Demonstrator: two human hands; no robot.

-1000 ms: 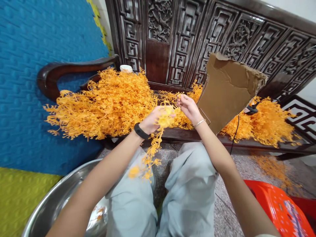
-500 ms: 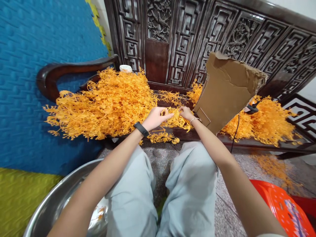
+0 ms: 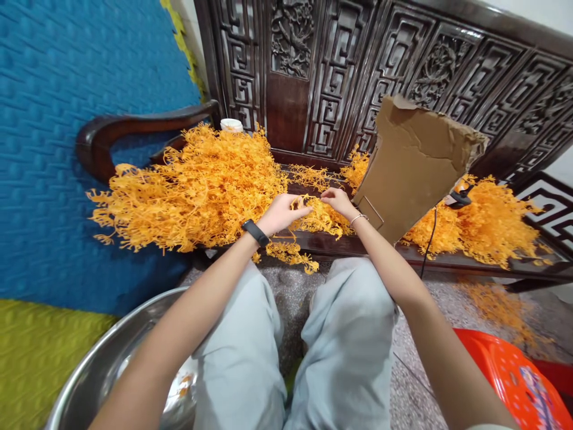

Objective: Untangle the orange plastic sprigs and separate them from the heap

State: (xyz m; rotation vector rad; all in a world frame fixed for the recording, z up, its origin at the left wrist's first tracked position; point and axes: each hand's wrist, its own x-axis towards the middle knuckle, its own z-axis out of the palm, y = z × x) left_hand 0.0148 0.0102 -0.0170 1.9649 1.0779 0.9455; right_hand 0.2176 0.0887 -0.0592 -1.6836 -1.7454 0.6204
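Branching orange plastic sprigs lie heaped on a dark wooden bench. My left hand (image 3: 286, 212), at the right edge of the big left heap (image 3: 210, 185), is closed in a pinch on an orange sprig (image 3: 292, 254) that hangs over the bench's front edge. Just to its right, my right hand (image 3: 338, 201) pinches with thumb and forefinger at a thin orange piece between the two hands; its exact shape is too small to make out. More loose sprigs (image 3: 322, 220) lie directly beneath my hands.
A cardboard sheet (image 3: 416, 161) stands tilted on the bench (image 3: 322, 242), with a black corded device (image 3: 460, 197) and another orange heap (image 3: 487, 227) to its right. A white round container (image 3: 231, 125) sits behind the left heap. Below are a metal basin (image 3: 85, 370) and a red plastic stool (image 3: 492, 364).
My right hand has shifted slightly left and up, its fingers closer together. The sprig hanging below my left hand has swung a little lower. The view has moved slightly.
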